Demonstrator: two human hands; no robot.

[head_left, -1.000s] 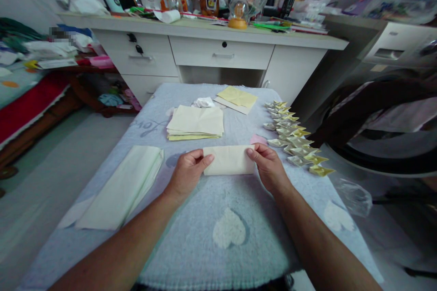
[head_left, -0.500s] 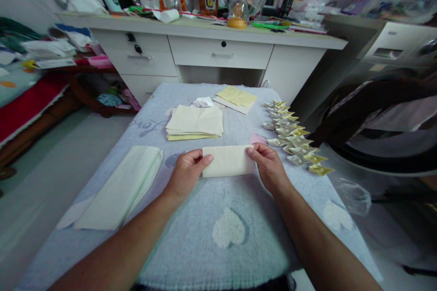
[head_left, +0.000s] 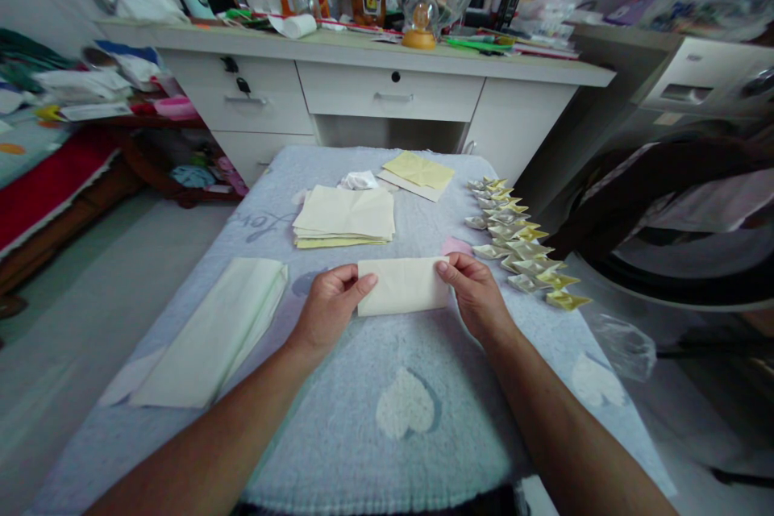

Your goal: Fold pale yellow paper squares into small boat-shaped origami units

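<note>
A cream rectangle of paper point(head_left: 404, 287) is stretched between my hands above the cloth-covered table point(head_left: 339, 435). My left hand point(head_left: 330, 302) pinches its left edge, thumb on the front face. At the upper right corner my right hand point(head_left: 477, 294) grips it the same way. Fingers behind the sheet are hidden. Just beyond it lies a stack of cream and yellow paper point(head_left: 344, 214). To the right, several small folded paper boats point(head_left: 532, 266) stand in slanting rows, white and yellow.
A long folded pale sheet point(head_left: 211, 339) lies on the table's left side. Yellow and white papers point(head_left: 417, 175) and a crumpled white tissue point(head_left: 358, 181) are at the far end. Behind stands a cluttered white desk point(head_left: 387, 64); a washing machine point(head_left: 695, 97) is at right.
Almost nothing differs. Both hands keep their hold on the paper, which stays in the same place; the whole view has shifted very slightly.
</note>
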